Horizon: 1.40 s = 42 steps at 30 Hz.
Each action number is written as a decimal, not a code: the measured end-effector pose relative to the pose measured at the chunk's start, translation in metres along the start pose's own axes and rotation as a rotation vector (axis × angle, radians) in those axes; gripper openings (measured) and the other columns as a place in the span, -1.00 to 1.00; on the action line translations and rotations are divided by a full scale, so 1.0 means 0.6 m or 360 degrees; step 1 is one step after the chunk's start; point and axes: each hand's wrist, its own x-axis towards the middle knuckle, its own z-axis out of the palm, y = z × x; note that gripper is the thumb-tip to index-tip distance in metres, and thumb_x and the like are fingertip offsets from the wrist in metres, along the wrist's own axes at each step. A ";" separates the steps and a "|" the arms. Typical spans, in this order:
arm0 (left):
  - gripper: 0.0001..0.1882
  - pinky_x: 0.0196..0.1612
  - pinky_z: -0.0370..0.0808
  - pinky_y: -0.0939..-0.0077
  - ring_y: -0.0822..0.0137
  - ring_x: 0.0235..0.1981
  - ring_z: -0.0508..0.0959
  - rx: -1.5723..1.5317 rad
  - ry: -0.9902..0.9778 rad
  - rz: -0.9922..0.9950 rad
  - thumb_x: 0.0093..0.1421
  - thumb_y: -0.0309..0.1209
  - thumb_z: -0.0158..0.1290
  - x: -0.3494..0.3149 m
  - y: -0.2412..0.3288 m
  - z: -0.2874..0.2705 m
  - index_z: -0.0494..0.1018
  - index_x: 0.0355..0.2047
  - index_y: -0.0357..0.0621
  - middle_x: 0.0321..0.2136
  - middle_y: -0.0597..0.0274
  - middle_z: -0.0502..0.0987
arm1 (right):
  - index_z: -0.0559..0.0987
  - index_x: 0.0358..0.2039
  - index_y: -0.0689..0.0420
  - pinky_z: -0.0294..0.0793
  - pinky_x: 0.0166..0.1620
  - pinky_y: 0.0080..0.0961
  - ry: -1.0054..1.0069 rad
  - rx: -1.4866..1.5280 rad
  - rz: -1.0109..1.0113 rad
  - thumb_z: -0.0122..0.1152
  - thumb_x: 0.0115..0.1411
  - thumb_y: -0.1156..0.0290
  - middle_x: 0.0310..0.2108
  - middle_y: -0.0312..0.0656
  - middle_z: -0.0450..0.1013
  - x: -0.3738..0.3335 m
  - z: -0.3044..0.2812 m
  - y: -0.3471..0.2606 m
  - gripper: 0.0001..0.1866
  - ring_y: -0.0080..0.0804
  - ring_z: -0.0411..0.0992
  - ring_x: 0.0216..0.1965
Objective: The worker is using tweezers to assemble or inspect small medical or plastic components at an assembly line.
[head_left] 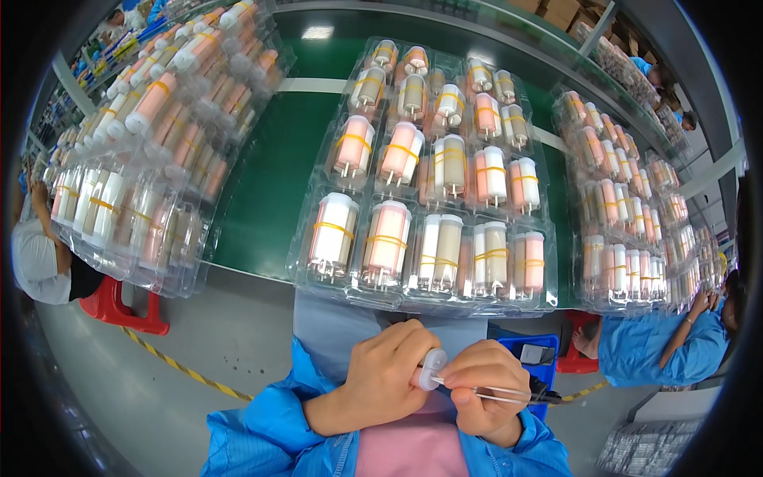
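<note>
Close in front of my body, my left hand is closed around a small part with a pale white twin-lobed end cap. Most of that part is hidden by the fingers; a bit of pink shows beside the cap. My right hand pinches a slender silvery metal tool that looks like tweezers, its thin tip against the face of the cap. Beyond both hands, a clear plastic tray holds rows of paired pink, white and grey tubes bound with yellow bands.
Stacked clear trays of similar tubes stand at left, more trays at right, on a green work surface. A blue bin sits beside my right forearm. Red stools and co-workers in blue and white clothing flank me.
</note>
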 end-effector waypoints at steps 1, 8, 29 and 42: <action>-0.75 -0.57 0.37 0.39 0.12 -0.59 0.47 -0.0019 -0.0016 -0.0007 -0.22 -0.55 0.22 0.001 0.000 -0.001 0.40 -0.49 -0.20 -0.56 0.12 0.43 | 0.57 -0.41 0.24 0.48 -0.44 -0.49 -0.0010 -0.0038 -0.0051 0.34 0.00 0.49 -0.49 -0.12 0.53 0.000 0.000 0.000 -0.86 -0.27 0.49 -0.51; -0.72 -0.55 0.39 0.38 0.12 -0.56 0.49 -0.0041 -0.0026 0.0007 -0.23 -0.54 0.23 0.000 0.002 -0.002 0.40 -0.46 -0.20 -0.55 0.12 0.43 | 0.60 -0.44 0.23 0.49 -0.46 -0.51 0.0086 -0.0106 -0.0183 0.38 0.01 0.46 -0.48 -0.14 0.54 -0.003 0.011 -0.003 -0.86 -0.28 0.50 -0.49; -0.74 -0.57 0.36 0.32 0.12 -0.58 0.44 -0.0095 -0.0003 -0.0017 -0.22 -0.59 0.13 0.001 0.000 0.006 0.36 -0.46 -0.14 -0.56 0.19 0.37 | 0.57 -0.44 0.26 0.45 -0.46 -0.50 0.0299 0.0249 -0.0052 0.27 0.05 0.48 -0.48 -0.08 0.53 -0.020 0.018 0.019 -0.88 -0.29 0.47 -0.54; -0.53 -0.08 0.37 0.47 0.33 -0.21 0.45 -0.1070 -0.0457 -0.0407 0.01 -0.48 0.21 0.029 0.060 -0.111 0.30 -0.07 -0.20 -0.20 0.15 0.40 | 0.42 -0.34 0.24 0.36 -0.35 -0.50 0.0945 -0.0385 -0.0490 0.10 0.22 0.25 -0.48 -0.12 0.41 0.055 -0.111 0.043 -0.73 -0.36 0.36 -0.45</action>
